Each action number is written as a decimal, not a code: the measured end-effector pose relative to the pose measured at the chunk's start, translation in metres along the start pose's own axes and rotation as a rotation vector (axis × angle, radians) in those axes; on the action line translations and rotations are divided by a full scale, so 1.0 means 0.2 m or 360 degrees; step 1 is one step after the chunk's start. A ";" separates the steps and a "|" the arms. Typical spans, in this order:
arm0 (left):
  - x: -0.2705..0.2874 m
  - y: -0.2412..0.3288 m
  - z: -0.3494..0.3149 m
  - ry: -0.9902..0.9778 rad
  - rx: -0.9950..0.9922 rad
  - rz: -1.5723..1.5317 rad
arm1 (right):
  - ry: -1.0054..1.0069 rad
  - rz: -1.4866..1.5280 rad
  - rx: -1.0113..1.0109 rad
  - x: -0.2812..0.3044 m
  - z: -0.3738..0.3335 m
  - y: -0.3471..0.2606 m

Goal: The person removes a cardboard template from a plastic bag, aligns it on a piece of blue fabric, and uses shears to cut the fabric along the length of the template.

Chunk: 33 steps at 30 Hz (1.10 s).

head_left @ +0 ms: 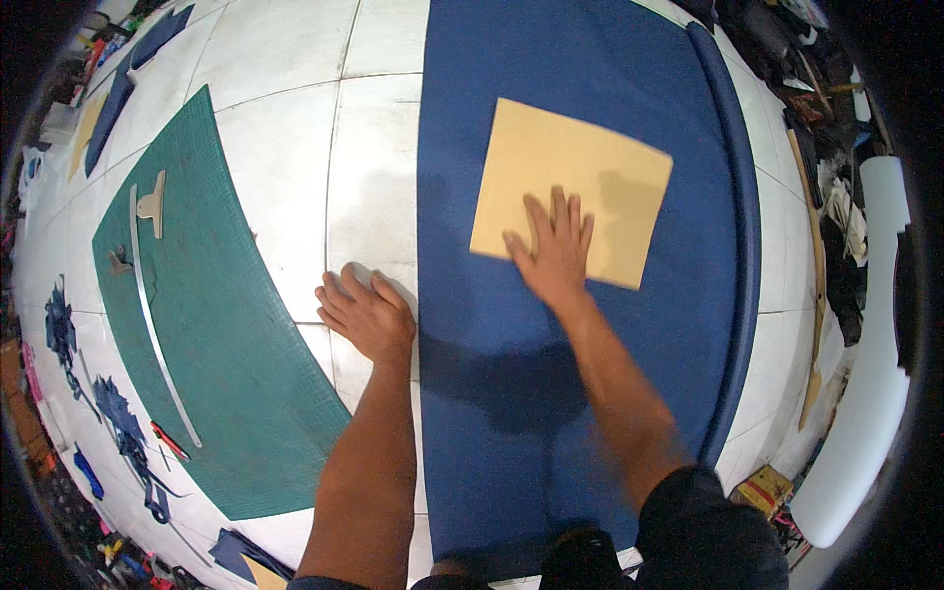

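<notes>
A wide length of dark blue fabric (482, 393) lies over the tiles, its right edge gathered into a long roll. On it rests a yellow rectangular sheet (590, 157), set at a slant. My right hand (558, 254) lies on the lower left part of this sheet, fingers spread, holding nothing. My left hand (370, 317) is on the white tile floor just left of the fabric's edge, fingers apart and nothing in it.
To the left, a green cutting mat (231, 374) carries a metal ruler (147, 305), a bulldog clip (151, 205) and a red cutter (169, 441). Blue fabric scraps (120, 418) lie beyond it. A wooden stick (815, 285) and a white roll (865, 433) are at right.
</notes>
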<state>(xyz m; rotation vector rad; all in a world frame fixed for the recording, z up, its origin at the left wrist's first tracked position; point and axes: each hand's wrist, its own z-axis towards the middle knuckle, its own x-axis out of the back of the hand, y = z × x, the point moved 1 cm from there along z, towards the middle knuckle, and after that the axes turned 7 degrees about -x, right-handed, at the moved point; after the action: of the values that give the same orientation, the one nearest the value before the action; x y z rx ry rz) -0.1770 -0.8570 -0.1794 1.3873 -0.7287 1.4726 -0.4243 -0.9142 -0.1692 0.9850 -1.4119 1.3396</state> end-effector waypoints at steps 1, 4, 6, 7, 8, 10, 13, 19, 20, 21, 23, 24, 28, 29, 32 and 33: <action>0.00 0.01 0.00 -0.0012 0.0000 0.0004 | -0.0020 0.0019 0.0051 0.02 0.15 0.00; -0.01 0.04 0.01 -0.0059 0.0017 -0.0038 | -0.0014 0.0038 0.0187 0.00 0.55 -0.09; 0.00 0.04 0.01 -0.0163 0.0049 -0.0055 | -0.0014 0.0033 0.0246 -0.07 0.65 -0.20; 0.01 0.04 0.02 -0.0206 0.0069 -0.0069 | -0.0005 0.0029 0.0285 -0.09 0.70 -0.25; 0.01 0.04 0.01 -0.0187 0.0064 -0.0089 | 0.0018 0.0053 0.0238 -0.11 0.69 -0.28; 0.01 0.02 0.02 -0.0215 0.0095 -0.0083 | -0.0002 0.0066 0.0192 -0.11 0.70 -0.32; 0.02 0.03 0.02 -0.0273 0.0117 -0.0091 | -0.0020 0.0035 0.0165 -0.09 0.71 -0.29; 0.02 0.03 0.03 -0.0272 0.0134 -0.0012 | -0.0064 -0.0006 0.0144 -0.06 0.71 -0.29; 0.02 0.03 0.03 -0.0303 0.0135 -0.0026 | -0.0073 -0.0018 0.0138 -0.05 0.71 -0.30; 0.03 0.03 0.03 -0.0333 0.0135 -0.0037 | -0.0084 -0.0027 0.0131 -0.06 0.71 -0.30; 0.03 0.03 0.03 -0.0358 0.0134 -0.0060 | -0.0092 -0.0037 0.0121 -0.06 0.71 -0.30; 0.03 0.04 0.03 -0.0353 0.0133 -0.0070 | -0.0092 -0.0038 0.0117 -0.05 0.71 -0.30; 0.01 0.03 0.04 -0.0321 0.0111 -0.0068 | -0.0035 0.0004 0.0142 -0.05 0.72 -0.30; 0.01 0.02 0.03 -0.0315 0.0110 -0.0063 | -0.0062 -0.0039 0.0124 -0.04 0.73 -0.29; 0.02 -0.02 0.03 -0.0302 0.0125 -0.0023 | -0.0052 -0.0116 0.0086 -0.03 0.79 -0.27; 0.02 -0.01 0.03 -0.0297 0.0117 -0.0034 | 0.0042 -0.0137 0.0065 -0.04 0.89 -0.18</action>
<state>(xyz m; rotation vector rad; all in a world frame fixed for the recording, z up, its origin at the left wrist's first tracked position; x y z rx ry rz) -0.1724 -0.8600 -0.1754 1.5996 -0.7797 1.3776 -0.4037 -1.0945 -0.1634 1.0401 -1.3123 1.3178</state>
